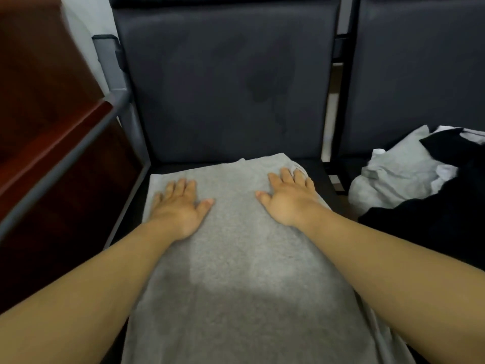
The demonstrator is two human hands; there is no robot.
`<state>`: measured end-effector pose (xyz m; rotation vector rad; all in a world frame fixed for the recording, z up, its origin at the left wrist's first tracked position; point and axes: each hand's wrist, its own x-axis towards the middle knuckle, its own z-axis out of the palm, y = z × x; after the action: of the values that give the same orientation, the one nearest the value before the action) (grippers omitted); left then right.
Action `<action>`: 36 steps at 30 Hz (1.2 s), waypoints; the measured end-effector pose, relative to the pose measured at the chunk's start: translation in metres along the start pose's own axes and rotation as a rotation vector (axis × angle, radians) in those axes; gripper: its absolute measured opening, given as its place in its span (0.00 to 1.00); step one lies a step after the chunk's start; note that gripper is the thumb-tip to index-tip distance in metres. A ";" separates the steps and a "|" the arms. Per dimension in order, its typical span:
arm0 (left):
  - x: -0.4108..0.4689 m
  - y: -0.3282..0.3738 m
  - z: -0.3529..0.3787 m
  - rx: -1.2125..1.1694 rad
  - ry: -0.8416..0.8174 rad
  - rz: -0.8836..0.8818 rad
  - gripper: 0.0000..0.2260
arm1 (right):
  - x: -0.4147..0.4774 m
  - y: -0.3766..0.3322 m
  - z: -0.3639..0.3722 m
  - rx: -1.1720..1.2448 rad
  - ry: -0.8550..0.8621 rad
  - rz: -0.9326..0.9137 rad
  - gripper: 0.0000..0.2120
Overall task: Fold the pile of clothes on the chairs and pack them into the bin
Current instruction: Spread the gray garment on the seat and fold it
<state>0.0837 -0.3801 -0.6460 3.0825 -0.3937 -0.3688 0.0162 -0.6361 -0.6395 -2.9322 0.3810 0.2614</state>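
Note:
A grey garment (236, 258) lies spread flat along the seat of a dark chair (225, 82), running from the backrest toward me. My left hand (178, 206) presses flat on its far left part with fingers straight. My right hand (288, 198) lies flat on its far right part, fingers spread near the top corner. A pile of grey, white and black clothes (420, 185) sits on the neighbouring chair seat to the right. No bin is in view.
A second dark chair (420, 61) stands at the right behind the pile. A reddish-brown wooden cabinet (47, 158) fills the left side, next to the chair's grey metal armrest (78, 153).

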 end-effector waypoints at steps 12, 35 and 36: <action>-0.004 -0.039 0.005 -0.004 0.081 -0.054 0.41 | 0.060 0.004 -0.042 0.401 0.053 0.205 0.09; -0.008 -0.034 0.004 0.044 0.121 -0.066 0.39 | 0.082 0.057 -0.038 0.944 0.398 0.274 0.12; -0.008 -0.033 0.004 0.042 0.115 -0.065 0.39 | 0.082 0.057 -0.035 0.845 0.406 0.239 0.11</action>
<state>0.0830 -0.3455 -0.6492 3.1436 -0.3019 -0.1850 0.0844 -0.7167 -0.6296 -2.0809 0.6925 -0.3879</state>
